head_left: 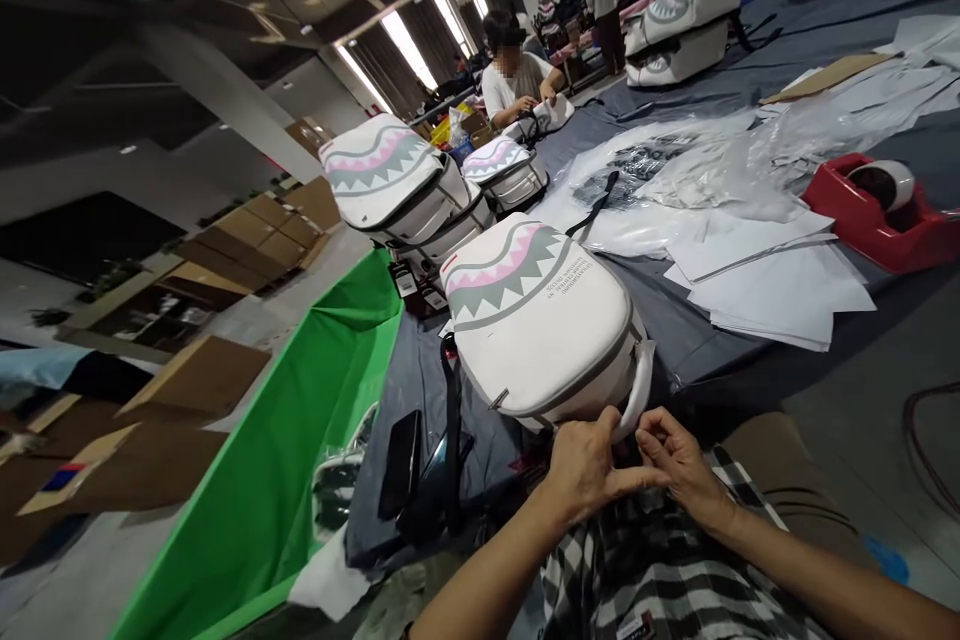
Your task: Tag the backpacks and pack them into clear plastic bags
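Observation:
A white backpack [547,340] with a pink and grey zigzag-tooth pattern lies on the dark-covered table before me. Its handle [643,382], in a pale wrap, loops out at the near right end. My left hand [589,465] is curled closed at the handle's lower end, its thumb stretched toward the other hand. Close beside it, my right hand [682,465] has thumb and fingers drawn together just right of the handle; what they pinch, if anything, is too small to make out. A black strap [452,420] hangs along the backpack's left side.
More white backpacks [382,165] are stacked beyond. A phone [401,463] lies at left, by a green cloth-sided bin [300,400]. To the right are paper sheets [772,285], clear plastic bags [675,170] and a red tape dispenser [877,215]. A co-worker [517,80] sits across the table.

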Motion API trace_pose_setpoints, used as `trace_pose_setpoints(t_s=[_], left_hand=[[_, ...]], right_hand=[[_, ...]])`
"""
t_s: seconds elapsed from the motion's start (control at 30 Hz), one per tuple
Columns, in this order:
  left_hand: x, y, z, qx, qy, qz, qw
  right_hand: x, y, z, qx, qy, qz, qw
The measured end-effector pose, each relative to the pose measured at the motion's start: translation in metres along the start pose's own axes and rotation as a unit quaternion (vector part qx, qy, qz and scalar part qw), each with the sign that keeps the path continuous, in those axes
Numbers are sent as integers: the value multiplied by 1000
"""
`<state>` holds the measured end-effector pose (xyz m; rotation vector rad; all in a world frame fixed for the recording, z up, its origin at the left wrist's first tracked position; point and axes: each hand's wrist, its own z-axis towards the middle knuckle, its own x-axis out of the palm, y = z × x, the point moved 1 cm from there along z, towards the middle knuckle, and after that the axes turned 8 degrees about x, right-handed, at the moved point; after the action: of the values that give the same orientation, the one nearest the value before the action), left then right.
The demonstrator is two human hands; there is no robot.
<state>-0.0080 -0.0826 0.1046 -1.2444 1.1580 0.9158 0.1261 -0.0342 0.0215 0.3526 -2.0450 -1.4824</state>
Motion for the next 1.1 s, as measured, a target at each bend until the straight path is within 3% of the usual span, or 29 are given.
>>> trace_pose_setpoints(t_s=[0.13, 0.37, 0.57, 0.7, 0.83, 0.97, 1.03, 1.1], left_hand=[[0, -2, 3, -31, 34, 61, 997], [-5, 0, 4, -35, 78, 18, 996], [-9, -2, 4, -16, 100, 6, 995], [-9, -3, 5, -9, 93, 30, 995], [-4, 1, 3, -7, 53, 4, 999], [-4, 11, -2, -15, -39, -116, 992], [-7, 14, -6, 10, -55, -189, 980], [-6, 16, -8, 31, -64, -186, 980]], right_hand=[[3, -10, 5, 29, -3, 4, 1000], [-6, -11, 8, 10, 49, -26, 998], [4, 0, 26, 73, 41, 21, 996], [2, 5, 6, 134, 23, 71, 988], [1, 14, -17, 225, 110, 253, 934], [5, 21, -13, 241, 213, 400, 858], [5, 20, -6, 227, 252, 421, 841], [1, 17, -1, 211, 261, 424, 841]])
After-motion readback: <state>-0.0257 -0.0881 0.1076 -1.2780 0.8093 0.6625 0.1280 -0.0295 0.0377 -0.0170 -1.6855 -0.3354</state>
